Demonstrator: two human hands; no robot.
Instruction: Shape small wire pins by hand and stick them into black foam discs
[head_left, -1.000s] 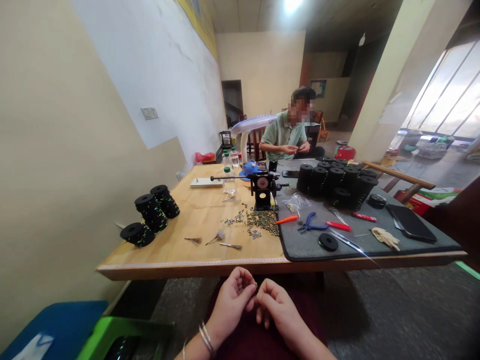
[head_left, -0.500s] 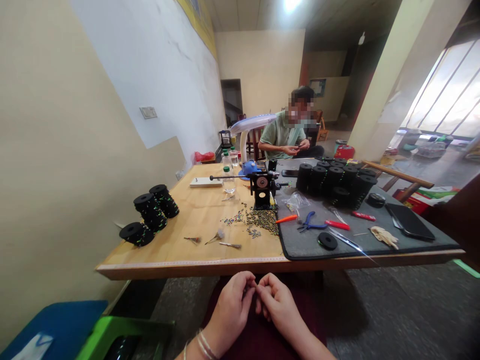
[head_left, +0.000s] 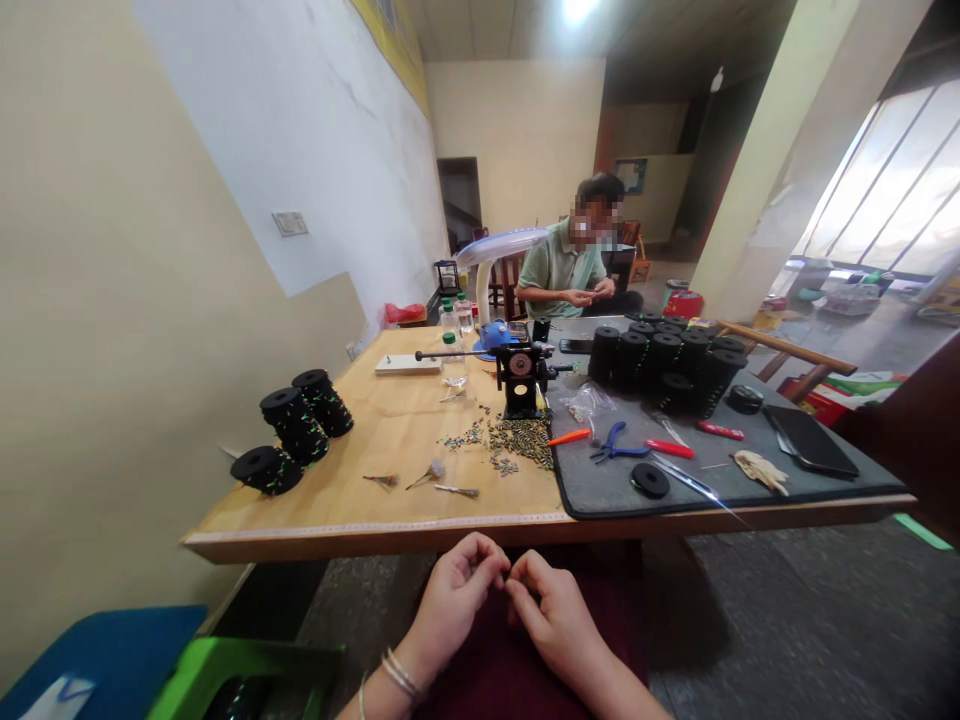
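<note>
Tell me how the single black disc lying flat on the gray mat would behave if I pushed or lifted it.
Lying flat, the black disc should slide rather than roll, though the gray mat looks cloth-like and may drag. Low and broad, it seems unlikely to tip. Lifted onto its round edge, it could well roll.

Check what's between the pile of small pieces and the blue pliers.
The orange tool, in the head view; the grey mat's left edge also runs between pile and pliers.
</note>
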